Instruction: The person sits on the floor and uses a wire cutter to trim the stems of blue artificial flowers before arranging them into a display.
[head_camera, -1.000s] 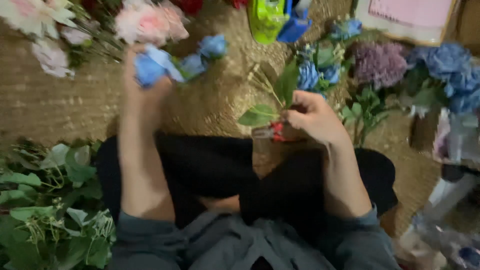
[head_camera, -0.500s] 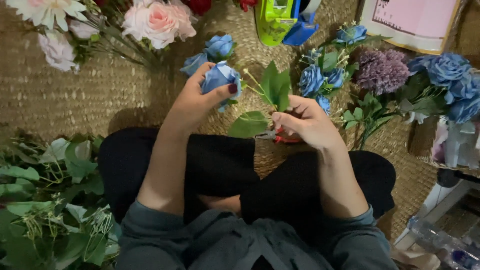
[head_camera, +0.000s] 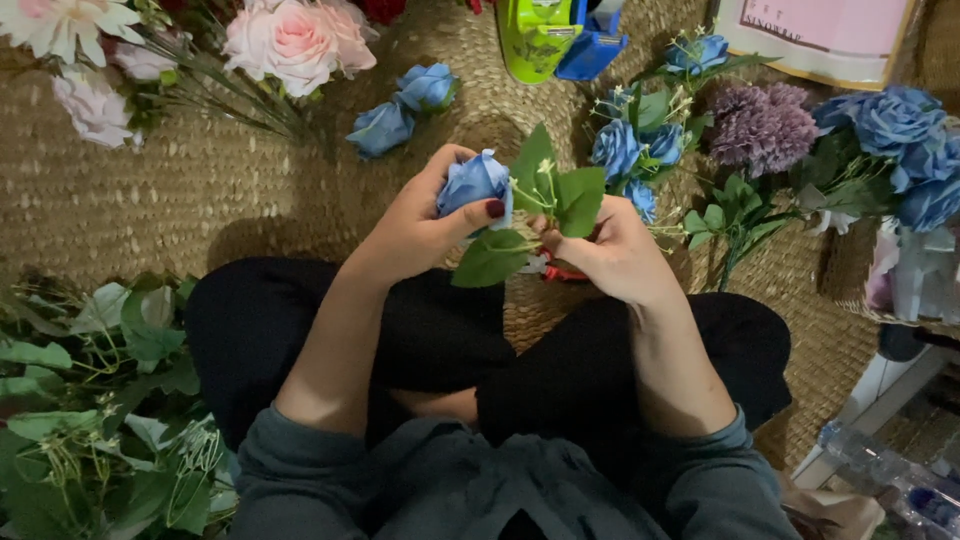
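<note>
Two loose blue roses (head_camera: 405, 105) on woven mat (head_camera: 150, 210), pink roses (head_camera: 290, 40) beyond, green tape dispenser (head_camera: 535, 35) at top, greenery (head_camera: 90, 400) by left knee. Left hand (head_camera: 420, 225) closed around blue rose head (head_camera: 475, 185); right hand (head_camera: 610, 255) pinched on leafy sprig (head_camera: 545, 195), both above lap, touching. Compared with half second before: hands nearer together, rose now against leaves.
</note>
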